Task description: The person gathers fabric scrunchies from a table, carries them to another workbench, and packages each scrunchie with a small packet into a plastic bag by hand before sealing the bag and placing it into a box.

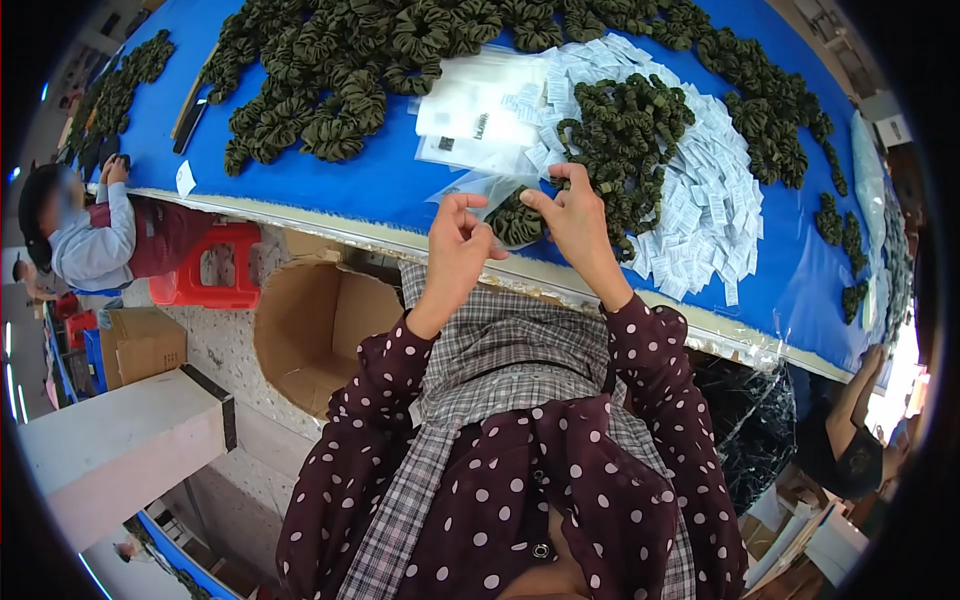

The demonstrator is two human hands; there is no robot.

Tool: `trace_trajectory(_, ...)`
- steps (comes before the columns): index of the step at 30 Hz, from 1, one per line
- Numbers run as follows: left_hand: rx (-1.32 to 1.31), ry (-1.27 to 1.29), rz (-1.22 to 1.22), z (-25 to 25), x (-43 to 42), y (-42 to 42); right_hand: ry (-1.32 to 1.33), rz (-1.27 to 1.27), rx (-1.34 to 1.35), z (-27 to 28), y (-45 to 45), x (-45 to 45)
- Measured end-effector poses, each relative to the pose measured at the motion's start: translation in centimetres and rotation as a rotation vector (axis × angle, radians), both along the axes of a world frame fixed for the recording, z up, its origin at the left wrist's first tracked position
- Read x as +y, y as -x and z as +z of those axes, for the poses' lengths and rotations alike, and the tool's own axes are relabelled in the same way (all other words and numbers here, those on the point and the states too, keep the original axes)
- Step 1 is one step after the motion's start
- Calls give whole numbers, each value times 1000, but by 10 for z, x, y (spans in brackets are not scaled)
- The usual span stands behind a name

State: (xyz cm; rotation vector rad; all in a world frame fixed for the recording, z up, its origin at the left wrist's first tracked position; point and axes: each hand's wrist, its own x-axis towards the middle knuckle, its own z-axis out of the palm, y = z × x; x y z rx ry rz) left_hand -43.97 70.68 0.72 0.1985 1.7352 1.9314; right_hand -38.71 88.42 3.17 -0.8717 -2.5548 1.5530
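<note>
A clear plastic bag [494, 188] with a dark green scrunchie [516, 222] in it lies at the table's near edge, between my hands. My left hand [460, 246] is at the bag's left side, fingers bent and thumb apart from the index finger. On the other side, my right hand [575, 218] has its thumb at the bag's edge; its grip is partly hidden. Just beyond lies a stack of flat clear bags [470, 120] with black print. A heap of dark green scrunchies [625, 135] rests on many small white printed labels [715, 200].
Large piles of scrunchies [330, 75] cover the far side of the blue table [390, 185]. An open cardboard box [290, 330] stands below the edge, near a red stool [215, 268]. A co-worker [95, 235] sits at the left; another person's arm [858, 420] shows at the right.
</note>
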Motion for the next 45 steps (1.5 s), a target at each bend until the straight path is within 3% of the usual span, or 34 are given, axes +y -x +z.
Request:
trace_trajectory(2, -80, -64, 38, 9, -1, 7, 1, -10, 21, 6, 4, 5)
trace_trajectory(4, -159, -129, 79, 22, -1, 18, 678, 1, 196, 24, 10, 18)
trace_trajectory(6, -140, -125, 77, 40, 0, 36, 607, 148, 231, 22, 21, 30)
trace_trajectory(10, -122, -119, 26, 59, 11, 64, 527, 167, 381, 54, 33, 33)
trace_trajectory(14, -21, -188, 1, 64, 22, 72, 177, 27, 310, 55, 32, 29)
trace_trajectory(16, 100, -120, -6, 48, 24, 57, -122, 16, 231, 28, 25, 24)
trace_trajectory(19, 164, -116, -10, 15, 19, 15, -323, -43, 228, -13, 3, 5)
trace_trajectory(21, 223, 31, 19, -9, 6, -14, -407, -84, 121, -36, -17, -4)
trace_trajectory(25, 328, 260, 14, -27, -9, -39, -435, -84, 108, -48, -43, -21)
trace_trajectory(30, 452, 517, -28, -12, 6, -47, -403, -22, -140, -34, -58, -20)
trace_trajectory(34, 484, 609, -129, -16, 2, -34, -469, 146, 134, -18, -67, -14)
trace_trajectory(40, 284, 534, -123, -23, -3, -35, -794, 315, 500, -22, -24, -16)
trace_trajectory(44, -55, 104, 51, -38, -7, -42, -784, 533, 367, -52, -35, -14)
trace_trajectory(45, -62, 111, 50, -38, -11, -42, -780, 566, 346, -53, -38, -14)
